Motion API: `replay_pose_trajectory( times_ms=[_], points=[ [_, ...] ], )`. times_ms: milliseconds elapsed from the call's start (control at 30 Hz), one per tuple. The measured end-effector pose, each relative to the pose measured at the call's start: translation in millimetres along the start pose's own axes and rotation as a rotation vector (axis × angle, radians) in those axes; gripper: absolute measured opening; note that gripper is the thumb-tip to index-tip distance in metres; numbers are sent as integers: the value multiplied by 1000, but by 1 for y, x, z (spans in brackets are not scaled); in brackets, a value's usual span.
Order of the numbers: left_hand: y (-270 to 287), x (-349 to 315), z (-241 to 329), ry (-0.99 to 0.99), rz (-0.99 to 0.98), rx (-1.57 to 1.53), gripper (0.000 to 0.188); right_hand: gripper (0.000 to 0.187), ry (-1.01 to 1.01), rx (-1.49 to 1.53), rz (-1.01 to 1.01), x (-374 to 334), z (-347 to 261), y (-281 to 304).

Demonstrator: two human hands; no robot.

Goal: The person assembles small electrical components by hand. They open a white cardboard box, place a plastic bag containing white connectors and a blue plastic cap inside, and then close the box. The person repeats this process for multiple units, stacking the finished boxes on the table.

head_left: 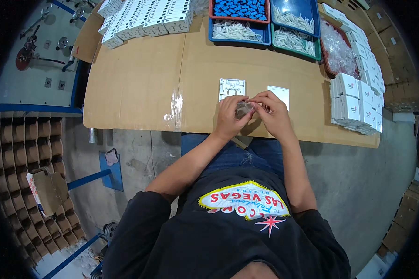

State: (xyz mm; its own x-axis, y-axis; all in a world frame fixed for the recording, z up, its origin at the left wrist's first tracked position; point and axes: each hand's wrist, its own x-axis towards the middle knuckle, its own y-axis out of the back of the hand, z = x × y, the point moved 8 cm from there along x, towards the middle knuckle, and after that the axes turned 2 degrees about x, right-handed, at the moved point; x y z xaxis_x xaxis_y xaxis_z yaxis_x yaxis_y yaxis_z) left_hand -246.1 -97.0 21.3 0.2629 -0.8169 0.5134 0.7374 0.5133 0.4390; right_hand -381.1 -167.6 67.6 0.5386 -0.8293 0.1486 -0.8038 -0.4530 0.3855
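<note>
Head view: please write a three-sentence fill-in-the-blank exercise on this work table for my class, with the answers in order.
1. The long table is covered with flat brown ____.
2. The person's bare left hand and ____ hand are at a small, greyish, translucent item.
3. The white, frame-like plastic part lies to the ____ of the plain white flat panel.

Missing words: cardboard; right; left.

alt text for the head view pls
A person's left hand and right hand hold a small see-through item over a cardboard-covered table. Two white pieces lie beyond; trays of small parts sit farther back, with white stacks either side.
</note>
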Motion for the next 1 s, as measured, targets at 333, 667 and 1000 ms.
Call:
replay_pose_trajectory(
  times_ms=[333,667,1000],
  points=[
    [5,0,-1,41,-13,27,38,18,-155,-52,122,42,52,23],
    [3,3,-1,58,-47,6,35,17,62,-801,137,229,82,49],
    [2,1,-1,72,-58,-4,36,14,-58,-1152,-140,279,110,28]
  ],
)
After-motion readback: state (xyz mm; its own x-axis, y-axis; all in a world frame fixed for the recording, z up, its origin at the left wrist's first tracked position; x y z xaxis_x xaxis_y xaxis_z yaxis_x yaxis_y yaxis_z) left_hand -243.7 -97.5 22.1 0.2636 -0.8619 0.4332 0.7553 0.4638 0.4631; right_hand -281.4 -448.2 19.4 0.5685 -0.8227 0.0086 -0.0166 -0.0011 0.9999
